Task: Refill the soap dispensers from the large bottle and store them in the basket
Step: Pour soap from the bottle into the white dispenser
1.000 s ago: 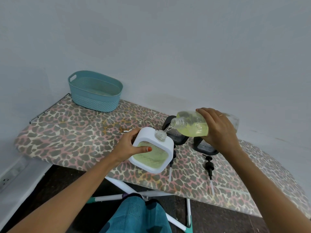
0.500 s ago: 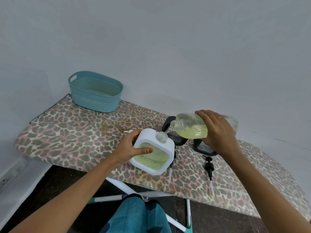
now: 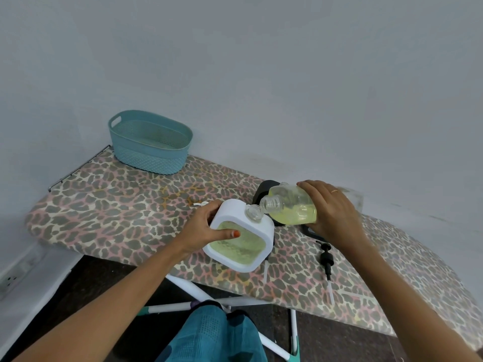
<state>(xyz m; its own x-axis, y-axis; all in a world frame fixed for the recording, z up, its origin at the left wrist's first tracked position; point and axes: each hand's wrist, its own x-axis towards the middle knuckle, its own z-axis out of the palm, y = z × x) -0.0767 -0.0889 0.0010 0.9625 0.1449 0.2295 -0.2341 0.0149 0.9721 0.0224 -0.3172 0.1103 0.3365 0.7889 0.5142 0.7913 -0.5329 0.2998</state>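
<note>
Two grips: left fingers clasp dispenser near board edge; right fingers clasp bottle.

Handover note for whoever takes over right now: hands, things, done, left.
Left hand grips the white dispenser, tilted, at the ironing board's near edge. Right hand holds the large bottle tipped, mouth just beside the dispenser's open neck; no stream plainly visible.
Done: white dispenser's window shows green soap most of the way up.
Left: refit a pump; black pump lies on the board. Dark dispensers behind the bottle are partly hidden, fill unknown. Basket holds no dispenser yet.
</note>
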